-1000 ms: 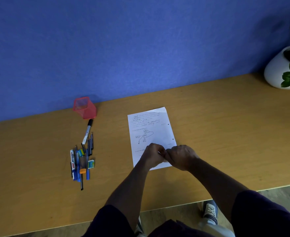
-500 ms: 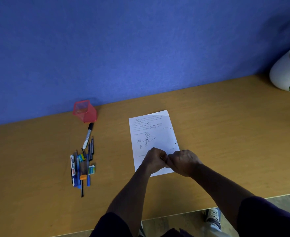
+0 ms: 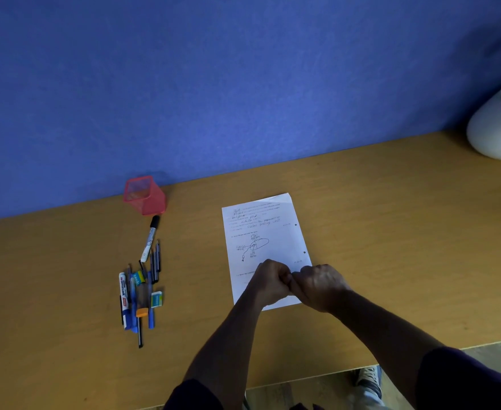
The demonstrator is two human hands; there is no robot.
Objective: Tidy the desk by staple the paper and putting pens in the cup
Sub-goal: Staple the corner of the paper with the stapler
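A white sheet of paper (image 3: 262, 229) with handwriting and a sketch lies on the wooden desk (image 3: 376, 232). My left hand (image 3: 268, 281) and my right hand (image 3: 320, 287) are both curled into fists over its near end, knuckles touching. Nothing shows inside either fist, and no stapler is in view. A red mesh cup (image 3: 144, 195) stands at the back left by the wall. In front of it lies a black-capped marker (image 3: 150, 238), then a pile of several pens and markers (image 3: 137, 294), well left of my hands.
A small teal and white box (image 3: 156, 299) sits at the right of the pen pile. A white plant pot (image 3: 491, 125) with green leaves stands at the far right. A blue wall backs the desk. The desk's near edge crosses the bottom, with a shoe (image 3: 369, 377) below it.
My hands have stayed pressed together over the near end of the paper. The view has shifted slightly; the paper, pens and cup lie as before.
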